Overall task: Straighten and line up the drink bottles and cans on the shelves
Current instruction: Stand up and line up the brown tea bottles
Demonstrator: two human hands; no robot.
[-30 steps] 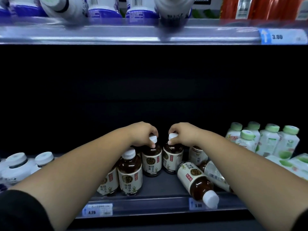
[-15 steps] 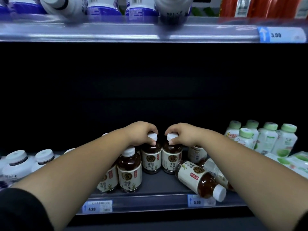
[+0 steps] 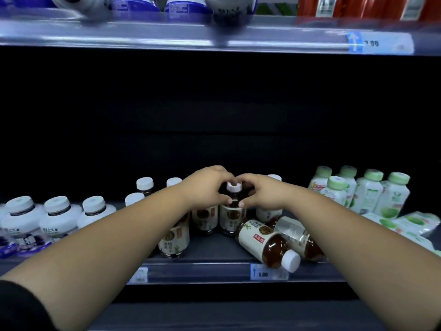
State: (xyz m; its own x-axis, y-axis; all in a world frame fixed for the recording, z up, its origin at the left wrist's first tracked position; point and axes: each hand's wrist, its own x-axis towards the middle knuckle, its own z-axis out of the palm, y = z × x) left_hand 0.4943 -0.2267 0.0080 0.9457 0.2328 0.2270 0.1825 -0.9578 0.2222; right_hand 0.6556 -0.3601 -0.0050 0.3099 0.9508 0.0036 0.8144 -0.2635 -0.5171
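Note:
Brown tea bottles with white caps and cream labels stand on the lower shelf [image 3: 210, 271]. My left hand [image 3: 205, 187] and my right hand [image 3: 262, 194] meet around one upright tea bottle [image 3: 233, 212], fingers curled at its neck, its cap showing between them. A second upright bottle [image 3: 204, 218] stands under my left hand, top hidden. Another one [image 3: 174, 242] stands nearer the front. Two tea bottles lie on their sides at the right: one [image 3: 265, 242] with its cap over the shelf edge, the other [image 3: 293, 232] behind it.
Wide white bottles [image 3: 57, 216] stand at the left. Green-capped white bottles [image 3: 370, 194] stand at the right, with some fallen ones [image 3: 415, 223] below them. More white caps [image 3: 144, 183] show further back. The upper shelf [image 3: 214, 39] carries blue-and-white and red bottles.
My hands have come together from two separate bottle caps to the neck of one bottle. The view has shifted down, and more capped bottles show behind my left arm.

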